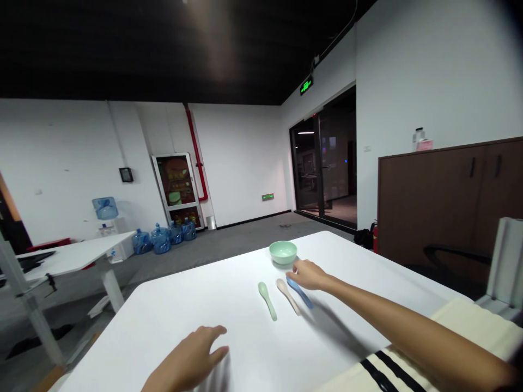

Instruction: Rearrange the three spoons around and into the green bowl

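Observation:
Three spoons lie side by side on the white table: a light green spoon, a beige spoon and a blue spoon. Just behind them stands a light green bowl, upright, with nothing visible inside. My right hand reaches over the head of the blue spoon, close to the bowl's right side. Its fingers are loosely bent and a little apart; whether they touch the spoon I cannot tell. Nearer to me on the left, my left hand hovers open over the table, thumb and forefinger apart, holding nothing.
The white table has rounded far corners. A cream cloth with black stripes is at the right, under my right forearm. Further off are another white table, several blue water bottles, a brown cabinet and a glass door.

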Demonstrator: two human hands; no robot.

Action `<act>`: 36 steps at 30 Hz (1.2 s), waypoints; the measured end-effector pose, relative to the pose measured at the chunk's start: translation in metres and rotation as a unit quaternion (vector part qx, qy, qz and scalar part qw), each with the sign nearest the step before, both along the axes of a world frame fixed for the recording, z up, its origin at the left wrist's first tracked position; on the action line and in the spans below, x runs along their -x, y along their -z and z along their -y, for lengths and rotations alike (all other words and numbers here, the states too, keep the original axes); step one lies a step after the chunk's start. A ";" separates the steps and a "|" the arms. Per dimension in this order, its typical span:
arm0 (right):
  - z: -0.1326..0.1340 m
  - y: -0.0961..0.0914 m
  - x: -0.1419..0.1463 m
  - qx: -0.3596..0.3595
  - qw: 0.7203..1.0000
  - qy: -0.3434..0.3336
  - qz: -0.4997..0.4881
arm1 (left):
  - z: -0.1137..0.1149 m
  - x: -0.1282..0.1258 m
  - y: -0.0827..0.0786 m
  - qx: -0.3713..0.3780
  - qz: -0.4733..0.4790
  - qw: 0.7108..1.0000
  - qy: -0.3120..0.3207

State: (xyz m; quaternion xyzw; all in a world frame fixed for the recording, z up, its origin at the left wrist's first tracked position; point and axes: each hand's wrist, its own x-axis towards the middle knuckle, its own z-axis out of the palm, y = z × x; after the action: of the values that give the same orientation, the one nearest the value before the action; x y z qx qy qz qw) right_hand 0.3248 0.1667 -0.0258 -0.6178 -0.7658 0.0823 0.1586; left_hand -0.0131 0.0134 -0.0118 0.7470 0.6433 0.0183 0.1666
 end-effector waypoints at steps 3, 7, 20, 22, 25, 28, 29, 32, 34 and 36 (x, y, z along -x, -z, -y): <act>0.006 -0.003 -0.004 0.001 1.000 -0.007 -0.004 | 0.000 -0.001 0.001 -0.003 0.001 1.000 0.000; 0.016 0.009 -0.009 0.017 1.000 -0.007 -0.004 | -0.001 -0.001 0.004 -0.010 -0.001 1.000 0.002; 0.012 0.020 -0.024 0.001 1.000 0.016 -0.017 | -0.002 0.001 0.005 -0.010 0.004 1.000 0.002; 0.012 0.021 -0.024 0.001 1.000 0.012 -0.013 | -0.003 0.002 0.007 -0.010 0.004 1.000 0.004; 0.013 0.023 -0.024 -0.003 1.000 0.010 -0.010 | -0.003 0.003 0.009 -0.012 0.007 1.000 0.004; 0.014 0.022 -0.024 -0.002 1.000 0.012 -0.006 | -0.002 0.004 0.009 -0.014 0.010 1.000 0.004; 0.014 0.022 -0.024 -0.003 1.000 0.011 -0.004 | -0.002 0.003 0.009 -0.015 0.010 1.000 0.004; 0.016 0.021 -0.024 -0.002 1.000 0.008 -0.001 | -0.001 0.002 0.006 -0.016 0.006 1.000 0.004; 0.016 0.020 -0.023 0.000 1.000 0.009 -0.001 | 0.000 0.000 0.004 -0.013 0.002 1.000 0.002; 0.016 0.021 -0.023 0.000 1.000 0.009 0.000 | 0.000 0.000 0.003 -0.012 0.001 1.000 0.001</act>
State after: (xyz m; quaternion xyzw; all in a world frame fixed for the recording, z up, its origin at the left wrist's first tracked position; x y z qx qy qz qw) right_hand 0.3481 0.1511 -0.0468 -0.6246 -0.7603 0.0809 0.1593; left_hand -0.0130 0.0129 -0.0149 0.7495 0.6423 0.0270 0.1580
